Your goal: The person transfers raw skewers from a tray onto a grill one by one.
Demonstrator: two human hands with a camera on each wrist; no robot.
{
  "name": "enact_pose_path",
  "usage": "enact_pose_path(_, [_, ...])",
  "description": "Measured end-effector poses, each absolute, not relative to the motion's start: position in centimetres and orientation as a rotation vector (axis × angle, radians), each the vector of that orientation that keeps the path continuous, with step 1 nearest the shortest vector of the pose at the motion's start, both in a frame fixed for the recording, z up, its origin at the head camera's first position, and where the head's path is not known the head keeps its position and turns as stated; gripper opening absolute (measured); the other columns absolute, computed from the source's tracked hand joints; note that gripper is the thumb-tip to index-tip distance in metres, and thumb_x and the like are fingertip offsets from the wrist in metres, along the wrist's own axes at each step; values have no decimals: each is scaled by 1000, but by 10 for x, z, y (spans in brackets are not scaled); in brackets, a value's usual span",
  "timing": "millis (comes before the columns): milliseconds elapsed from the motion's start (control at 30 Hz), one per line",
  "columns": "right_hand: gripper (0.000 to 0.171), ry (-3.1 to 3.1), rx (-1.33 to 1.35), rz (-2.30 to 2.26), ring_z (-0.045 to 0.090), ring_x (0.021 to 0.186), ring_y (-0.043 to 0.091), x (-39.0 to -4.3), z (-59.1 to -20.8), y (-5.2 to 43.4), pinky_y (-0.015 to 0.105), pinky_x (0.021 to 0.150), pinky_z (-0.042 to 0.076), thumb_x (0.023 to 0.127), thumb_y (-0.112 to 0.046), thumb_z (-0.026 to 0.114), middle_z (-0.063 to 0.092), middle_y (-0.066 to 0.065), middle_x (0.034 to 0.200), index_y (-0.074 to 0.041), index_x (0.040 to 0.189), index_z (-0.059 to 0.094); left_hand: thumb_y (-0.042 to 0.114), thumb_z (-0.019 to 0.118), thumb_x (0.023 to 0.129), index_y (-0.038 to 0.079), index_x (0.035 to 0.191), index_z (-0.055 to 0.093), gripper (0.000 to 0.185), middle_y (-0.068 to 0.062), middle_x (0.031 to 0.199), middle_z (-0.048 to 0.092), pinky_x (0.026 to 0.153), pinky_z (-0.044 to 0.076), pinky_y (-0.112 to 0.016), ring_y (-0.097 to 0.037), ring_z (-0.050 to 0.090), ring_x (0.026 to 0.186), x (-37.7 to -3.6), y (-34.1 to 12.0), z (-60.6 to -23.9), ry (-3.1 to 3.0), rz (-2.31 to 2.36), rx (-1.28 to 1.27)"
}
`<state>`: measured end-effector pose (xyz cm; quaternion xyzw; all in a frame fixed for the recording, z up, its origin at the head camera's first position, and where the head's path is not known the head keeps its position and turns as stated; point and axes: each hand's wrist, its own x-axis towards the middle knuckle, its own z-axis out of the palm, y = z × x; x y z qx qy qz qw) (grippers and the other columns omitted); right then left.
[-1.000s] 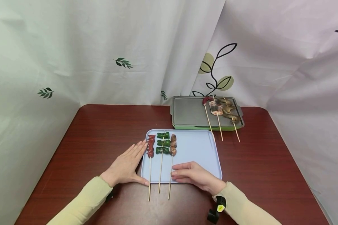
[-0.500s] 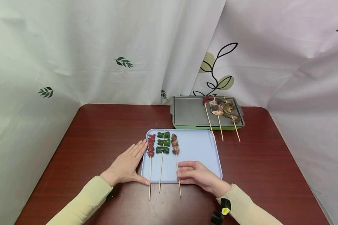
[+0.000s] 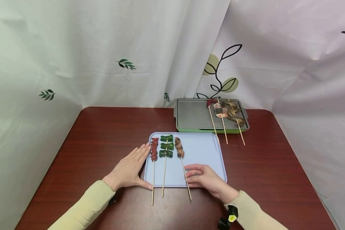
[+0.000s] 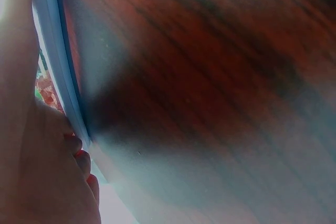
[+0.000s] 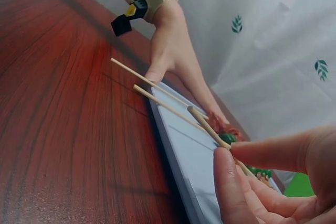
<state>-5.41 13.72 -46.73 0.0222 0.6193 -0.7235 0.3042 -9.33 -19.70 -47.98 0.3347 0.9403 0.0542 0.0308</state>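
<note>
On the blue tray (image 3: 202, 153), right of its green pepper skewer (image 3: 167, 146), lies the brown meat skewer (image 3: 179, 147). Its stick crosses the tray's near edge. The right hand (image 3: 205, 179), at that edge, grips the stick between thumb and fingers.

Compared with one second ago, the right hand is farther to the right along the tray's near edge. The stick's near end has swung right with it, so the stick now slants the other way; the meat end has shifted only slightly. For the work in hand, this means a wider gap between the meat and pepper sticks toward the near edge, while their food ends remain close. The meat skewer is not yet released. Whether its stick touches the tray rim cannot be told.

The left hand (image 3: 129, 167) has not moved: straight fingers rest along the tray's left edge, grasping no skewer. The red skewer (image 3: 153, 150), inside that edge, and the pepper skewer are likewise unchanged. Behind the tray, the grill pan (image 3: 192, 113) bears three other skewers.
</note>
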Motion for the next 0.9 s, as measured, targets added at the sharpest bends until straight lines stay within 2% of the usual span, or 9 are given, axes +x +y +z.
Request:
enact_pose_path(433, [51,1699,64,-1929,68,83,16,-53,-463,140,36,80,61,86,10,70,69,10,97,18,133,53,100,51,62,-5,159,24,145,-19,165,22,123,14,-44,-31,16,153,-93,-196,-480,2884,162,1001])
enact_pose_path(900, [52,1718,1,-1933,68,81,15,-50,-455,146,35,72,62,86,9,70,66,13,101,15,135,54,100,50,62,-5,158,25,145,-19,165,23,123,15,-44,-32,16,153,-93,-196,-480,2894,162,1014])
